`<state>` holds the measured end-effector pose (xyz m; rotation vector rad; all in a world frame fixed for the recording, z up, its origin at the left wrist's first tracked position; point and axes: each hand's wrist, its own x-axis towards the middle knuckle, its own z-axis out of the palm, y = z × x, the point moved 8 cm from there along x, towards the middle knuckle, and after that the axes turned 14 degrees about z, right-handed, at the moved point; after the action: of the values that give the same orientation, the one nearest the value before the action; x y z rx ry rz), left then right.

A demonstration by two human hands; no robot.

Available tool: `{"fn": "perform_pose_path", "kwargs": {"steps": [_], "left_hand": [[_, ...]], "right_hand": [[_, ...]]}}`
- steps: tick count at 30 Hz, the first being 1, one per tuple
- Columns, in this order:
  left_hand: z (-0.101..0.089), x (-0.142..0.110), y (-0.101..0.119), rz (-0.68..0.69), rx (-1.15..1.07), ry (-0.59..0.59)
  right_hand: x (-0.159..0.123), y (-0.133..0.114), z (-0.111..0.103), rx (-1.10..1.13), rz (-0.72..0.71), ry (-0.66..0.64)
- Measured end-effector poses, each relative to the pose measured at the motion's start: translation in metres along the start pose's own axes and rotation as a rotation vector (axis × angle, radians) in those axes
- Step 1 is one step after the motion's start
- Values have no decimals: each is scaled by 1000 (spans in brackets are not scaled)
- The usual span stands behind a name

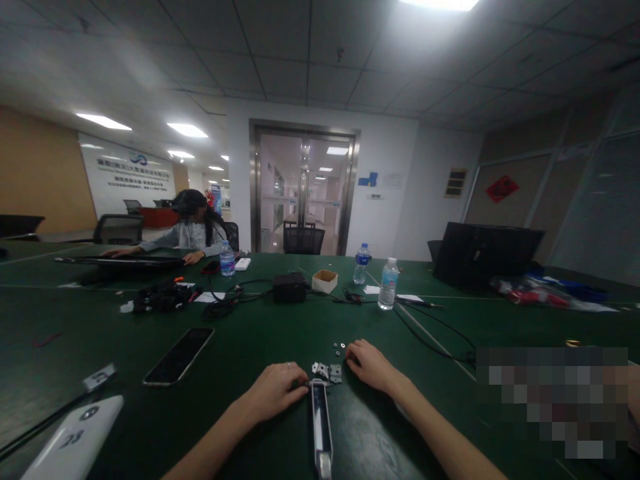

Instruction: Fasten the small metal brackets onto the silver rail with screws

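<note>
My left hand (pixel 280 390) rests on the green table with its fingers curled and drawn together. Its fingertips are at the far end of a long, narrow metal piece with a dark inset (pixel 321 423); whether they hold something small is hidden. Just beyond that end lie several small metal brackets (pixel 327 371) in a cluster. To their right my right hand (pixel 367 363) is lowered to the table, its fingers bent inward and closed, with the fingertips mostly out of sight. A few small rings like washers or nuts (pixel 343 345) lie just left of its knuckles.
A dark phone (pixel 179 357) and a white device marked 28 (pixel 75 440) lie at left. Farther back are a black box (pixel 289 288), a small open carton (pixel 325 281), cables and water bottles (pixel 389 285). Another person (pixel 197 223) sits across the table. A blurred patch covers the right side.
</note>
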<state>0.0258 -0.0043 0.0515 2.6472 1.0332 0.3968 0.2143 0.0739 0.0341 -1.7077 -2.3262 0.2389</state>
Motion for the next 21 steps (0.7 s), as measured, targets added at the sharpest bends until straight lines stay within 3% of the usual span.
{"fn": "perform_pose_path", "kwargs": {"steps": [21], "left_hand": [[2, 0, -1, -10, 19, 12]], "right_hand": [[1, -3, 2, 135, -42, 2]]}}
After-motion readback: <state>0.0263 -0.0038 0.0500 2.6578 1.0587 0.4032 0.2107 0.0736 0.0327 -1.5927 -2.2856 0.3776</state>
